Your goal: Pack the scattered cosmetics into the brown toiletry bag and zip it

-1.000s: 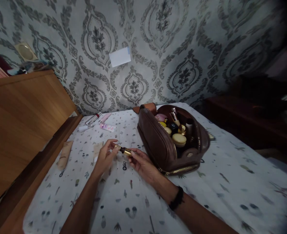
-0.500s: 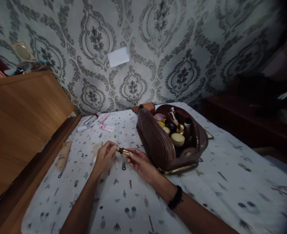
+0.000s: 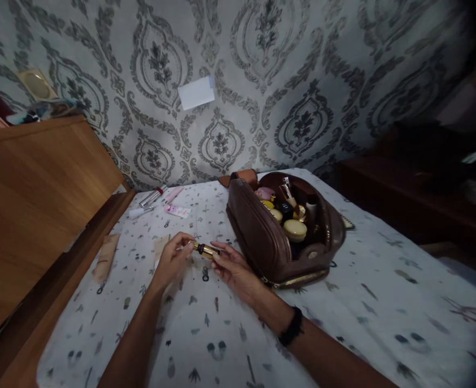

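Gold lipstick tube (image 3: 206,250) pinched between left hand (image 3: 172,262) and right hand (image 3: 233,268) fingers.

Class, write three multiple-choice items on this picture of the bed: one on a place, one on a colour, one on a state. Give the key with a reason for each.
1. Where does the brown leather toiletry bag lie?
A. on the patterned bedsheet, to the right of both hands
B. on the wooden cabinet
C. on the floor

2. What colour is the small lipstick tube held between the left hand and right hand?
A. pink
B. gold and black
C. white

3. In what state is the bag?
A. zipped shut
B. open, with jars and bottles showing
C. turned upside down

Key: 1 A, the bag rests on the sheet beside the right hand. 2 B, the tube shines gold with a dark end. 3 B, its top gapes and jar lids show inside.
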Tool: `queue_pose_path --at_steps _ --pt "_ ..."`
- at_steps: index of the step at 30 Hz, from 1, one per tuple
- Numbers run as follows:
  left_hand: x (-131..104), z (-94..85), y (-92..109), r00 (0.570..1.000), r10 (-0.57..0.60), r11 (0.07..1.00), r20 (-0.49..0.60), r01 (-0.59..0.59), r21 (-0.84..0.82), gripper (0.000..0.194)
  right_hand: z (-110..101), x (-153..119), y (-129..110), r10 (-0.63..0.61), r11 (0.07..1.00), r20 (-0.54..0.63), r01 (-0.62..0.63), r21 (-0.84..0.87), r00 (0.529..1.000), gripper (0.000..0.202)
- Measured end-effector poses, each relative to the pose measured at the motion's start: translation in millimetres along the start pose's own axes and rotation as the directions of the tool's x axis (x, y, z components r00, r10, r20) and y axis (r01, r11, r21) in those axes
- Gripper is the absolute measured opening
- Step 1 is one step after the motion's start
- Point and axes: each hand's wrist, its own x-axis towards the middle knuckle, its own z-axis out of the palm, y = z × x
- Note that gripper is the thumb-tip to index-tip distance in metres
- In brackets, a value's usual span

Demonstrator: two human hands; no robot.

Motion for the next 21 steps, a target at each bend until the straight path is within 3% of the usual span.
queue_pose_path --at_steps 7,14,18,21 --pt "-0.3 -1.6 2.4 0.998 -0.012 0.999 0.063 0.015 -0.04 0.035 0.3 -0.1 0.0 0.0 1.0 0.018 0.0 0.001 1.0 0.041" --pt "-0.8 -0.8 2.4 0.999 0.026 0.999 0.039 -0.024 -0.046 0.032 -0.4 1.1 3.9 0.006 0.994 0.066 0.002 -0.108 0.998 0.042" --pt "-4.3 -1.6 2.1 0.998 0.044 0.998 0.048 -0.042 -0.04 0.03 0.9 -3.2 7.1 0.021 0.966 0.124 0.011 -0.258 0.992 0.052" --pt "-7.2 1.0 0.4 0.991 0.076 0.997 0.111 -0.072 -0.04 0.031 2.1 -6.0 9.6 -0.008 0.888 0.203 0.1 -0.448 0.979 0.048"
